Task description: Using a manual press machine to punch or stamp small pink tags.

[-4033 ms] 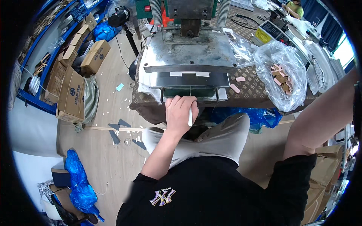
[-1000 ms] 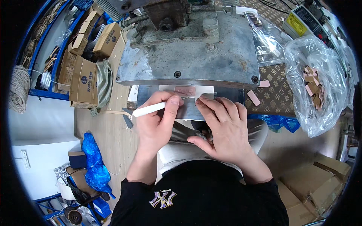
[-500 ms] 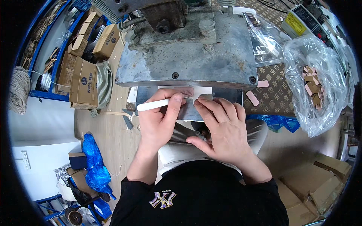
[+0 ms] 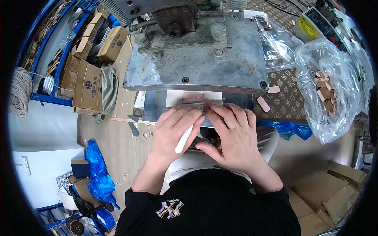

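Pink tab (image 4: 193, 96) half behind hands (image 4: 204, 129)

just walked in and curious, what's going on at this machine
A person seated at a grey metal press has both hands at its lower plate. The left hand holds a white stick-like tool, and the right hand rests beside it. Their fingertips meet just below a small pinkish-brown piece lying on a white sheet.

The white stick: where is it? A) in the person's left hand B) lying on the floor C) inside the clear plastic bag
A: the white stick lies slanted under the fingers of the left hand, at the front edge of the metal press.
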Demonstrator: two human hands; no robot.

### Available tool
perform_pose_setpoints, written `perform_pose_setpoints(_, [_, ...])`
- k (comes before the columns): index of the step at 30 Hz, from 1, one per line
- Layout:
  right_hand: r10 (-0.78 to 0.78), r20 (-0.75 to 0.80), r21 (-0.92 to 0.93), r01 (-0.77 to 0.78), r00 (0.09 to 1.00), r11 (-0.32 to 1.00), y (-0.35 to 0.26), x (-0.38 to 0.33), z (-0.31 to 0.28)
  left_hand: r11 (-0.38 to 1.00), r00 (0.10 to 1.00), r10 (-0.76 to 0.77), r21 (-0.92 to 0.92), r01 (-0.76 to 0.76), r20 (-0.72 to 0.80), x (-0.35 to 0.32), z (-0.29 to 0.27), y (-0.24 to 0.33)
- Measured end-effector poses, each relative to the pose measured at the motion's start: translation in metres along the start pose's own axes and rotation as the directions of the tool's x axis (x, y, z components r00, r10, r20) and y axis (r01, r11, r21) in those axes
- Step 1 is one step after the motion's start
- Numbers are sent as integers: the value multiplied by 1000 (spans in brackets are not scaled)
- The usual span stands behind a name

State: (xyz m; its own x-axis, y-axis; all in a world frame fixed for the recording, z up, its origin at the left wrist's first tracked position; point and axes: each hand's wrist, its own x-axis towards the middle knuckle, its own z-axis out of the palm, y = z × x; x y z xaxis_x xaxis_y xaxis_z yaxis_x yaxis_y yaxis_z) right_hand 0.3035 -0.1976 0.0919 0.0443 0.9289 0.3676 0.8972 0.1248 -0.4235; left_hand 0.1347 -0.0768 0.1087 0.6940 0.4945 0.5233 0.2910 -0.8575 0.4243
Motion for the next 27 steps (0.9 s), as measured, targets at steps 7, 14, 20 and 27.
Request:
perform_pose_setpoints(7, [-3, -21, -12, 3, 1000, 1000, -1, 0, -1, 995, 994, 86, 56, -83, -61, -4, 5, -1])
perform_pose_setpoints(14, [-14, 33, 38, 13, 999, 999, -2, 16, -9, 996, 991, 86, 32, -84, -105, -6, 6, -4])
perform_pose_setpoints(20, [-120, 54, -7, 121, 991, 993, 6, 29, -15, 997, 991, 76, -7, -78, -113, -2, 3, -2])
perform_pose_setpoints(27, [-158, 80, -60, 163, 984, 985, 1, 31, -21, 988, 958, 79, -107, -113, -276, -15, -11, -11])
